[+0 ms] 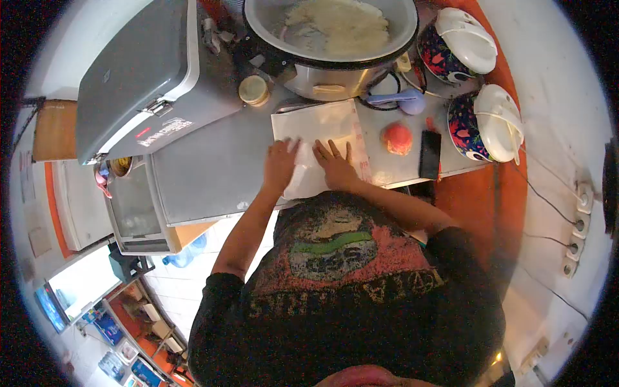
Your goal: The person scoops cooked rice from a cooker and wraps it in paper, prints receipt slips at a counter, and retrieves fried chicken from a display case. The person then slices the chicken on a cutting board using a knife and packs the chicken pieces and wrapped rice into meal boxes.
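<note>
A pale sheet of wrapping paper (325,122) with red print along its right edge lies on the grey counter in front of my body. My left hand (281,166) is over the left part of the sheet, its fingers apart and somewhat blurred. Across from it, my right hand (336,166) rests on the paper with fingers spread and nothing in them. A light crease or fold shows between the two hands. Right of the paper sit a round pink-red object (396,138) and a black phone (430,155).
A large metal pot (332,80) holding pale food, likely rice, stands behind the paper. A lavender scoop (396,100) and a small jar (254,91) are nearby. Two flowered containers (480,122) with white lids stand right, a big grey cooler box (142,84) left.
</note>
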`<state>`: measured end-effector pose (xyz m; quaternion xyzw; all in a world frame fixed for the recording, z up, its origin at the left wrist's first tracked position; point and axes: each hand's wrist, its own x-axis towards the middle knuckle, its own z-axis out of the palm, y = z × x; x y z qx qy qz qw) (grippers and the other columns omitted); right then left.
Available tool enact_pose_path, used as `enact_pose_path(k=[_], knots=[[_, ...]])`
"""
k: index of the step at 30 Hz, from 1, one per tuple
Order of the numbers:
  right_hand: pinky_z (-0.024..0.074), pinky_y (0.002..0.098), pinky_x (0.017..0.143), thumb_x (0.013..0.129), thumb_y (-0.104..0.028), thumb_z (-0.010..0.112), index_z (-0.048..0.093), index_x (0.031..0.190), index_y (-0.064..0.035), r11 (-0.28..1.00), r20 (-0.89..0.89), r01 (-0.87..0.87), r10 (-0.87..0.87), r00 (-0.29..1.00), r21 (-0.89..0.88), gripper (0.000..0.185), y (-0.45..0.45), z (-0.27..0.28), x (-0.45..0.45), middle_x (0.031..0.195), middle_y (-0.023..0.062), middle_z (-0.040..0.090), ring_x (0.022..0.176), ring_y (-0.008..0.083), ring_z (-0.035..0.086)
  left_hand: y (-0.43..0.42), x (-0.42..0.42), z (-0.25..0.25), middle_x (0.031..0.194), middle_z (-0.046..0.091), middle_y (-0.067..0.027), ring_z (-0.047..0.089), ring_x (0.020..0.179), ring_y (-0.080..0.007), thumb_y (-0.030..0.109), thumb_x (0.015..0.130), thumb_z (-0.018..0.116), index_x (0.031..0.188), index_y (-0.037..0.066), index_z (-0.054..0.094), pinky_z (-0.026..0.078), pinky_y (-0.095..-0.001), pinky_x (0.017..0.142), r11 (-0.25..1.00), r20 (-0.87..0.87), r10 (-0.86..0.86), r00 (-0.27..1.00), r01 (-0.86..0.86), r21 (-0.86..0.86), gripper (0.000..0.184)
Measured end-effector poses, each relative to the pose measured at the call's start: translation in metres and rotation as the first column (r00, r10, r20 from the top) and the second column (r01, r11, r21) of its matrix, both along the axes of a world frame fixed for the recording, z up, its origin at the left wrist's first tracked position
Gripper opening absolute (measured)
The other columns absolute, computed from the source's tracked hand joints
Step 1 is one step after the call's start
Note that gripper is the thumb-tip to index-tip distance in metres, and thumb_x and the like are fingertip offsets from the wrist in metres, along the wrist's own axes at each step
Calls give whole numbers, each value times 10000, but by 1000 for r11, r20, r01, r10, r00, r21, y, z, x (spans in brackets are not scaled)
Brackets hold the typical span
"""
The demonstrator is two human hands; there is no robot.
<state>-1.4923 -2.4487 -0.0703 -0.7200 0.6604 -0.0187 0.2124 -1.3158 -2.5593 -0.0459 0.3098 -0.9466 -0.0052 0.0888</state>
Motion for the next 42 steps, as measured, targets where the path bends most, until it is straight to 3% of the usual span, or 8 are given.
enact_pose_path(k=[12, 15, 21, 25, 27, 32, 36, 42], knots=[[-61, 727, 1069, 808, -157, 589, 351, 1491, -160, 992, 0, 8, -8, 1000, -124, 723, 37, -8, -17, 1608, 5, 203, 1478, 347, 152, 27, 30, -64, 962, 709, -167, 690, 881, -279, 167, 816, 685, 1191, 1, 576, 534, -386, 786, 259, -146, 799, 583, -116, 959, 424], [-72, 721, 1067, 821, -219, 624, 412, 1458, -161, 973, 47, 19, -8, 999, -231, 674, 43, -15, -21, 1594, 1, 250, 1474, 342, 175, 66, 31, 1, 929, 710, -133, 686, 881, -256, 211, 833, 704, 1217, -26, 562, 525, -362, 796, 464, -54, 608, 792, -300, 834, 473], [-53, 707, 1074, 859, -270, 647, 491, 1405, -164, 983, 137, 51, -27, 990, -177, 578, 40, 7, -18, 1565, 5, 319, 1463, 335, 213, 64, 28, -4, 1047, 666, -61, 552, 714, -115, 371, 927, 583, 1211, 41, 609, 426, -270, 605, -420, 257, 621, 740, 37, 907, 436], [34, 711, 1067, 869, -290, 650, 588, 1299, -180, 959, 26, 49, -43, 999, -278, 449, 20, -9, -25, 1394, 25, 542, 1348, 299, 420, 48, 0, 11, 1116, 614, -48, 525, 857, -155, 428, 905, 593, 1178, 85, 593, 421, -304, 691, -219, -32, 866, 499, 436, 873, 438], [142, 674, 1050, 866, -289, 654, 633, 1211, -167, 990, 46, 71, -66, 997, -120, 367, -3, 12, -32, 1260, 34, 612, 1227, 281, 509, 42, -20, 41, 1031, 599, -44, 513, 896, -193, 343, 837, 692, 1148, 136, 609, 399, -370, 773, 977, -452, 156, 878, -69, 203, 382], [418, 504, 915, 850, -274, 674, 708, 968, -110, 993, 176, -113, 114, 978, -19, 205, -40, 6, -64, 931, 68, 697, 894, 275, 636, 6, -39, 11, 860, 660, -72, 569, 929, -258, 278, 757, 728, 841, 122, 728, 380, -442, 928, 917, 122, -46, 991, -6, 398, 178], [473, 413, 828, 814, -239, 701, 701, 893, -72, 998, 406, 46, -23, 914, -47, 184, -35, -13, -85, 936, 102, 693, 883, 300, 629, -13, -27, -14, 868, 663, -84, 574, 925, -282, 231, 784, 702, 844, 100, 718, 396, -435, 929, 698, 26, 180, 983, -146, 701, 145], [453, 442, 840, 826, -164, 640, 669, 887, -60, 873, 351, 227, -69, 934, -431, 124, -20, -34, -70, 905, 122, 675, 876, 334, 619, -18, -6, -41, 870, 694, -111, 627, 887, -330, 198, 820, 670, 853, 63, 707, 484, -419, 836, 970, -376, 149, 915, -61, 237, 144]])
